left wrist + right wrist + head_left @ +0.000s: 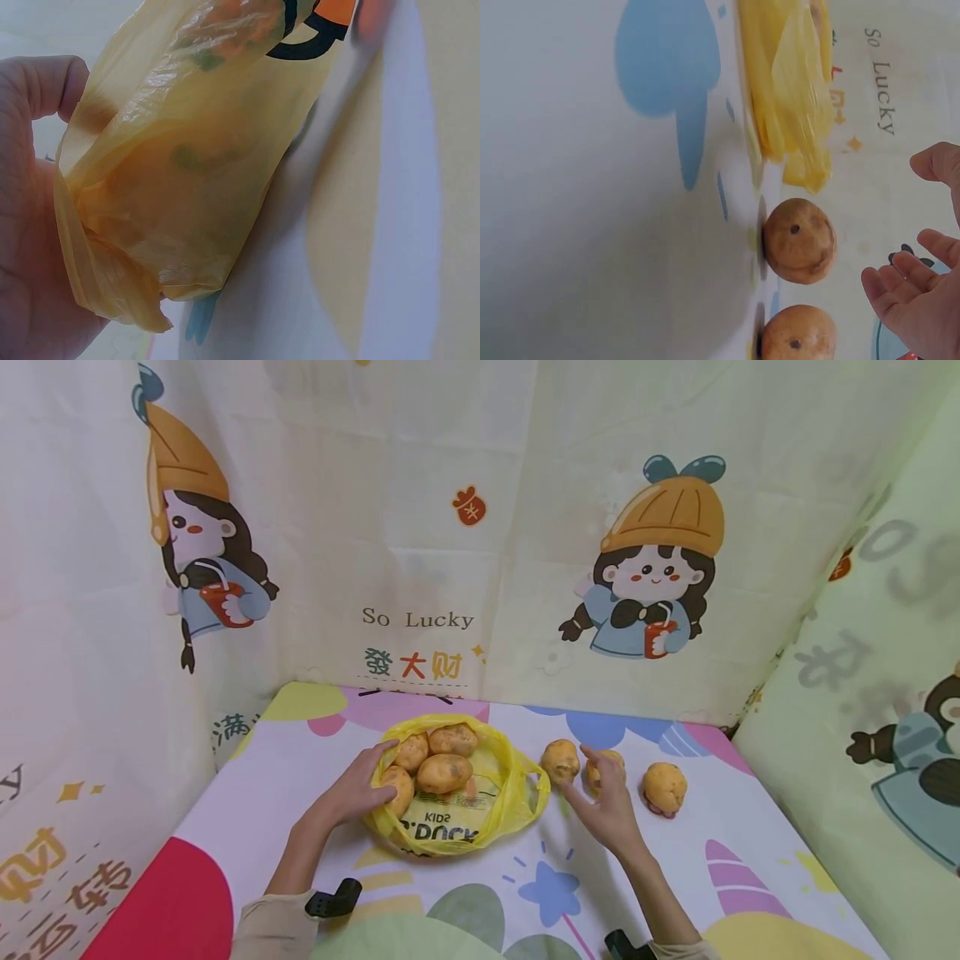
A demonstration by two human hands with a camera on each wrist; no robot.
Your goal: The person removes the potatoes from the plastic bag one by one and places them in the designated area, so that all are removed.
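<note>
A yellow plastic bag (498, 839) lies with its mouth spread wide, and several potatoes (444, 774) sit inside it, mostly towards its left and back. My left hand (352, 789) holds the bag's left rim, its thumb over the edge beside the nearest potato. Close up in the left wrist view, the thin bag wall (187, 180) stands against that hand. My right hand (607, 806) is spread above the table, thumb and fingers apart, holding nothing. It overlaps the middle potato (617, 762) of three outside the bag. Left of this is another potato (560, 760).
The third loose potato (665, 787) rests farther right on the patterned tablecloth (660, 877). Printed cloth walls (517, 568) enclose the table at the back and both sides. The bag's handle loop (542, 789) reaches towards the loose potatoes.
</note>
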